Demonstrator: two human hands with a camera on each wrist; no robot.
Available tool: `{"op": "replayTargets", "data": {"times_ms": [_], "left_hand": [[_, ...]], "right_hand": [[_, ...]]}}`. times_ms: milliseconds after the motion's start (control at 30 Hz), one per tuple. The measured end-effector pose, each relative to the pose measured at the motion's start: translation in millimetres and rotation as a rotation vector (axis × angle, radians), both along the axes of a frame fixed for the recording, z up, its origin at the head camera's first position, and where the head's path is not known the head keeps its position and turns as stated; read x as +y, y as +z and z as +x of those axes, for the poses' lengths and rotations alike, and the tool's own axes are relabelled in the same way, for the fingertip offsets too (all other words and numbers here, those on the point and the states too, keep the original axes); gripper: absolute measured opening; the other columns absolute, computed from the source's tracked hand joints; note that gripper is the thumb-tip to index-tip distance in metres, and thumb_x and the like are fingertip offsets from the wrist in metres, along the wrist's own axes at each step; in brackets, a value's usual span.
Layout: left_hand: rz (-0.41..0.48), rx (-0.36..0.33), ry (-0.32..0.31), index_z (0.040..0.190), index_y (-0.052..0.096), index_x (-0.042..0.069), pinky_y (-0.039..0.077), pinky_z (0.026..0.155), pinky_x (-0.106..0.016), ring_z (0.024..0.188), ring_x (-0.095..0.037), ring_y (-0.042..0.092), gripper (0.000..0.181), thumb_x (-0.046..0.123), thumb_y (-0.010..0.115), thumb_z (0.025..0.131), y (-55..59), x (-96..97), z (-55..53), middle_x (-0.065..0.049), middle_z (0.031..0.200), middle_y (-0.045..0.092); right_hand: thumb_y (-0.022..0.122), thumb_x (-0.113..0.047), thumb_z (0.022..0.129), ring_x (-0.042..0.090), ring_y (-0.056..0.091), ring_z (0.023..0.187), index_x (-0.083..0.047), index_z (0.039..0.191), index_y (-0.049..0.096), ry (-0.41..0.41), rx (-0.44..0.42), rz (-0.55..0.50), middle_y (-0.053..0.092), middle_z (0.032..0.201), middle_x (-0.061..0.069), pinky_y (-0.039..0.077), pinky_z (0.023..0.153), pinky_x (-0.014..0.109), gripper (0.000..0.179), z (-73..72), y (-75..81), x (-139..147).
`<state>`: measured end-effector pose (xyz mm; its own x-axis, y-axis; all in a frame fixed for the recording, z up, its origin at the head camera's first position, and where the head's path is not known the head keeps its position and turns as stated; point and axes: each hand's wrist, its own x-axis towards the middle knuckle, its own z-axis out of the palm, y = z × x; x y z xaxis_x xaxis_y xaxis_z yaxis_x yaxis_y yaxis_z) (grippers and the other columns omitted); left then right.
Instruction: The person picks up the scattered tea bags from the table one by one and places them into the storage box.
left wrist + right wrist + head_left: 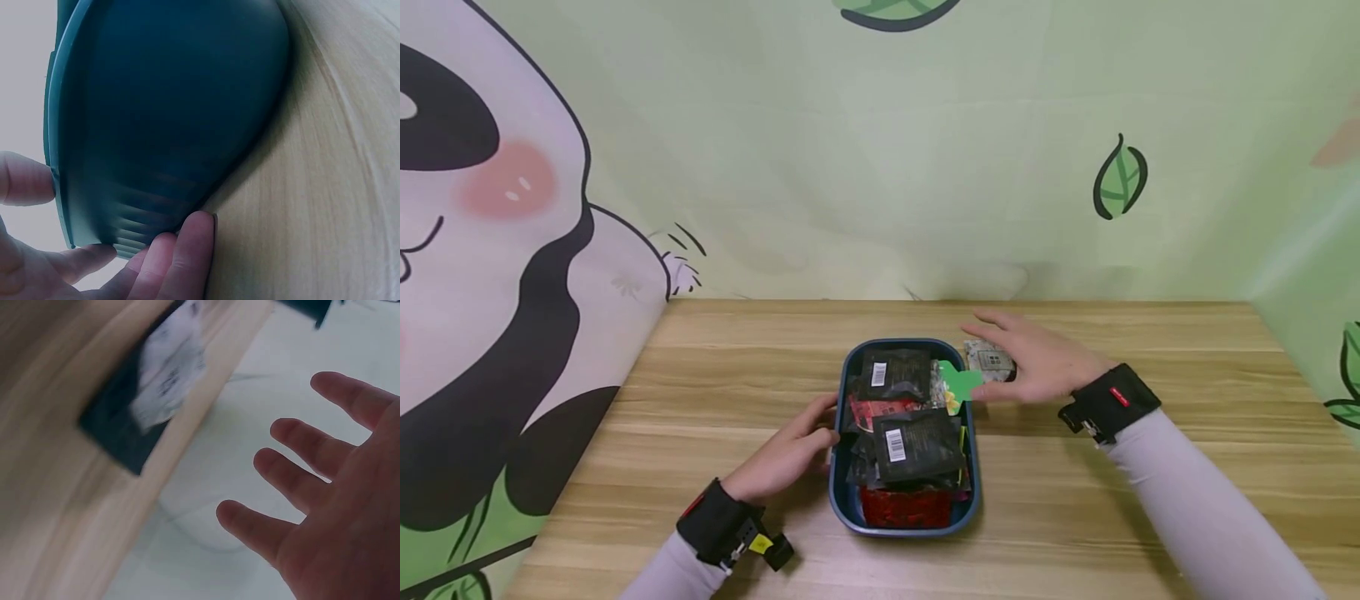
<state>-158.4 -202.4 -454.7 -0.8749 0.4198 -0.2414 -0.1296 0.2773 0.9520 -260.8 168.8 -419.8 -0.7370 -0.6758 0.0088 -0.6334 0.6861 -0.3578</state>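
Observation:
A blue plastic basket stands on the wooden table, holding black packets with barcode labels, a red packet and a green cut-out piece that overhangs its right rim. My left hand rests against the basket's left side; in the left wrist view its thumb touches the rim and its fingertips lie low along the wall. To the basket's right, my right hand is spread with nothing gripped, beside a whitish printed packet. In the right wrist view that packet overlaps a dark flat piece.
The wooden table meets a pale green wall sheet at its back edge. A large panda and leaves are printed on the sheet. Both wrists wear black straps with small devices.

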Motion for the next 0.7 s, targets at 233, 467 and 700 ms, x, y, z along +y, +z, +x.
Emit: {"op": "replayTargets", "data": {"times_ms": [233, 467, 700], "left_hand": [[-0.004, -0.001, 0.002, 0.158, 0.027, 0.013, 0.053, 0.087, -0.043, 0.123, -0.031, 0.051, 0.063, 0.019, 0.046, 0.098, 1.0, 0.7, 0.9, -0.021, 0.152, 0.039], [0.007, -0.011, 0.004, 0.157, 0.029, 0.014, 0.053, 0.088, -0.044, 0.122, -0.031, 0.052, 0.062, 0.019, 0.045, 0.098, -1.2, 0.3, 0.3, -0.02, 0.151, 0.04], [-0.011, -0.015, 0.021, 0.157, 0.031, 0.018, 0.053, 0.087, -0.043, 0.12, -0.031, 0.053, 0.061, 0.019, 0.045, 0.098, -3.2, -0.3, -0.9, -0.016, 0.149, 0.043]], "right_hand": [[0.057, -0.079, 0.076, 0.036, 0.029, 0.145, -0.015, 0.158, 0.034, -0.026, -0.02, 0.016, 0.028, 0.16, 0.017, 0.029, 0.112, 0.055, 0.106, -4.5, -12.8, 13.8], [0.058, -0.077, 0.076, 0.036, 0.028, 0.145, -0.014, 0.157, 0.036, -0.03, -0.054, 0.007, 0.03, 0.16, 0.018, 0.029, 0.112, 0.055, 0.105, -5.1, -19.1, 15.4], [0.063, -0.072, 0.076, 0.039, 0.031, 0.143, -0.011, 0.155, 0.039, -0.033, -0.025, 0.026, 0.032, 0.158, 0.02, 0.031, 0.11, 0.057, 0.103, -6.4, -23.8, 16.0]]}}
